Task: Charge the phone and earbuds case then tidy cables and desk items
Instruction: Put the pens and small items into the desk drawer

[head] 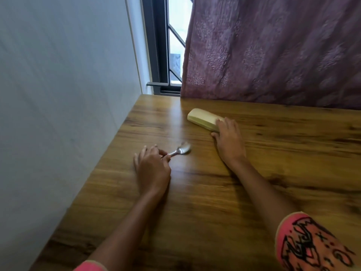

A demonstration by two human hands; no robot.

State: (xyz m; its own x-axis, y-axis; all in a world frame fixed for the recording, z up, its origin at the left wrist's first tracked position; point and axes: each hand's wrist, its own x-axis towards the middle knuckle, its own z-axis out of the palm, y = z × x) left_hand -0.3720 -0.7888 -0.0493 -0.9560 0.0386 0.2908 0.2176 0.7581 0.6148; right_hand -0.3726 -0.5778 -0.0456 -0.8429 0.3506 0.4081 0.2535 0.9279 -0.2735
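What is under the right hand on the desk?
The right hand rests its fingers over the near end of a pale yellow box; the rest of the box shows, pointing toward the curtain. The covered end is hidden. The left hand grips a spoon.

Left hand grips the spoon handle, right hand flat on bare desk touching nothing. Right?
Wrong on the right hand: the head view shows its fingers resting on the near end of the cream box on the desk. The left hand does grip the spoon handle.
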